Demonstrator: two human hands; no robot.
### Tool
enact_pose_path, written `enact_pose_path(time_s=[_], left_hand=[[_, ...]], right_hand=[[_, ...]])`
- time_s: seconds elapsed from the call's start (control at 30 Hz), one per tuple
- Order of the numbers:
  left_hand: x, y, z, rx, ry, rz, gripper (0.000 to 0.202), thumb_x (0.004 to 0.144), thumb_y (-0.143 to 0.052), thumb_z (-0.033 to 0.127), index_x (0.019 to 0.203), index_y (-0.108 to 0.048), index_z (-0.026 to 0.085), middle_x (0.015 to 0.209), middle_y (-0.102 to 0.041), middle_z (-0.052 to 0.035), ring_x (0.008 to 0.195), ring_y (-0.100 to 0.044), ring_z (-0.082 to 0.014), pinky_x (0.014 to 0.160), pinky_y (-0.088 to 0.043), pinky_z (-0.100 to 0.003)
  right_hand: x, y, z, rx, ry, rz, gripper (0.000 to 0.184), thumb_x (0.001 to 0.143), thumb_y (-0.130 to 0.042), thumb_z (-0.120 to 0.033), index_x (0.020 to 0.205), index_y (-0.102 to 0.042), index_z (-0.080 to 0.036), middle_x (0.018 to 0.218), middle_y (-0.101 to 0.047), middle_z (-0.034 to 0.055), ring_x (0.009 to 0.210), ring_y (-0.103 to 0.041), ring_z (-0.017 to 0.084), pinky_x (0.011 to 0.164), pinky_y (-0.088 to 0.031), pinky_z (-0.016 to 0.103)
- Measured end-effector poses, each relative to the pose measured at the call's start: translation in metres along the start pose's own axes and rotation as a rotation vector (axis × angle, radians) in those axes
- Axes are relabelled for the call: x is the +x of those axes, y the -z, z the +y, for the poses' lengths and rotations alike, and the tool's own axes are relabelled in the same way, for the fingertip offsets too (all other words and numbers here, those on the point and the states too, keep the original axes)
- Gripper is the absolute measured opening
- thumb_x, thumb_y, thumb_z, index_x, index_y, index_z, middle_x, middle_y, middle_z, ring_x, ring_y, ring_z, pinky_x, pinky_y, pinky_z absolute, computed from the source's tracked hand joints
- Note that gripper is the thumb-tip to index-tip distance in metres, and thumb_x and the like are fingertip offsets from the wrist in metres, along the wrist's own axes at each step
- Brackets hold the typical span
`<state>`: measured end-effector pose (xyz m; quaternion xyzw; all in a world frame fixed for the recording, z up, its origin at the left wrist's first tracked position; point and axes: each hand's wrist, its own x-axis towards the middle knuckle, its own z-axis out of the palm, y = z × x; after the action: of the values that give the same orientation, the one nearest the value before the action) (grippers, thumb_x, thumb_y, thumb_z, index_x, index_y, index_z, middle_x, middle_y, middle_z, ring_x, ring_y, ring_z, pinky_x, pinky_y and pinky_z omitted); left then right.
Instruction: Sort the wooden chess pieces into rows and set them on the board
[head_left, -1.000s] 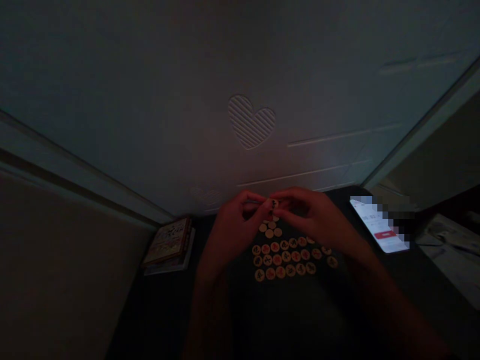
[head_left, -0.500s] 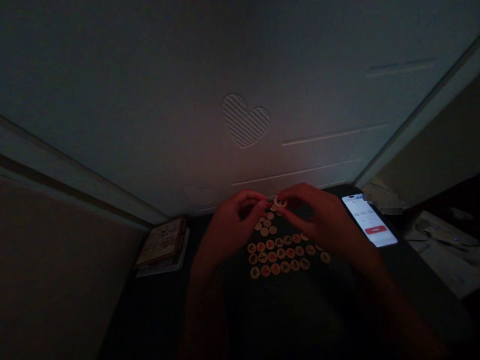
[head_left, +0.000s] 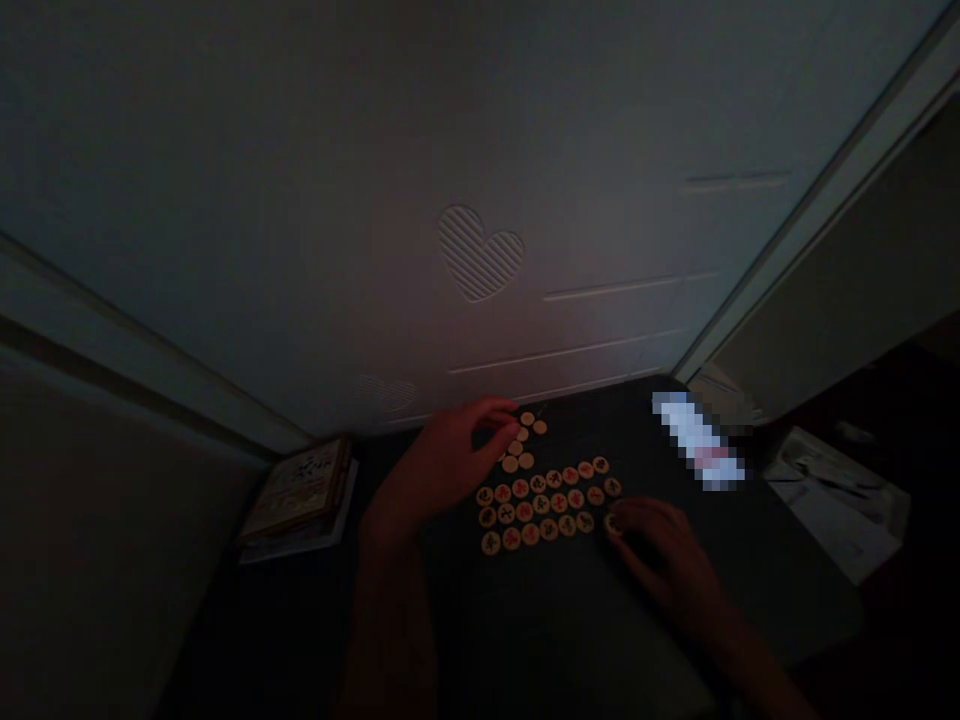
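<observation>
On the dark table top, my left hand (head_left: 450, 455) hovers by a small cluster of face-down Chinese chess pieces (head_left: 527, 460). Its thumb and fingers curve with a gap between them, and no piece shows in it. Further right and nearer to me, my right hand (head_left: 667, 555) pinches a round wooden Chinese chess piece (head_left: 613, 523) at the table surface, at the right end of the front row. Face-up pieces (head_left: 549, 529) with red and black characters lie in three rows between the hands. The left fingertips partly cover the cluster.
A stacked box and booklet (head_left: 300, 490) lie at the table's left edge. A lit phone (head_left: 697, 440), blurred out, rests at the back right. A pale wall panel (head_left: 337, 250) with carved hearts rises behind the table. Papers (head_left: 840, 500) sit beyond the right edge.
My right hand has moved away from my left hand, down and right to the end of the rows. My left hand stays by the cluster. The view has shifted slightly.
</observation>
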<state>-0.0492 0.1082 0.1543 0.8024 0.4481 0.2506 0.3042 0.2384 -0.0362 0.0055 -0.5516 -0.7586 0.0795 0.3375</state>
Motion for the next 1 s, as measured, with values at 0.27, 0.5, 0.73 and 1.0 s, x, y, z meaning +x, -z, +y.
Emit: enact_pose_path(time_s=[0.27,0.5,0.73,1.0], left_hand=[[0.000,0.003,-0.005,0.019,0.016,-0.012,0.028,0.098,-0.054,0.041,0.119,-0.066,0.026,0.110,-0.077,-0.0020,0.100,-0.073,-0.0195,0.091,-0.057,-0.035],[0.002,0.000,-0.009,0.037,0.030,-0.012,0.028,0.097,-0.056,0.041,0.119,-0.066,0.026,0.109,-0.077,-0.0013,0.099,-0.073,-0.0192,0.092,-0.057,-0.036],[0.003,-0.002,-0.010,0.029,0.028,-0.032,0.029,0.098,-0.055,0.042,0.121,-0.066,0.027,0.111,-0.076,-0.0015,0.101,-0.072,-0.0191,0.092,-0.057,-0.036],[0.004,-0.001,-0.010,0.039,0.032,-0.033,0.026,0.098,-0.056,0.040,0.119,-0.066,0.029,0.110,-0.077,0.0009,0.100,-0.072,-0.0179,0.091,-0.057,-0.034]], right_hand=[[-0.011,-0.020,0.014,-0.140,0.037,0.029,0.028,0.093,-0.067,-0.027,0.121,-0.064,-0.028,0.117,-0.074,0.0049,0.114,-0.063,0.028,0.095,-0.050,0.049],[-0.008,-0.020,0.013,-0.166,0.041,0.003,0.021,0.093,-0.066,-0.026,0.114,-0.068,-0.030,0.114,-0.075,0.0028,0.114,-0.064,0.029,0.095,-0.047,0.050],[-0.010,-0.021,0.014,-0.168,0.050,0.035,0.019,0.093,-0.066,-0.027,0.112,-0.069,-0.028,0.122,-0.070,0.0068,0.116,-0.063,0.029,0.097,-0.048,0.051],[-0.011,-0.025,0.015,-0.129,0.036,0.024,0.022,0.095,-0.063,-0.025,0.116,-0.068,-0.028,0.117,-0.070,0.0079,0.110,-0.066,0.027,0.093,-0.054,0.049]])
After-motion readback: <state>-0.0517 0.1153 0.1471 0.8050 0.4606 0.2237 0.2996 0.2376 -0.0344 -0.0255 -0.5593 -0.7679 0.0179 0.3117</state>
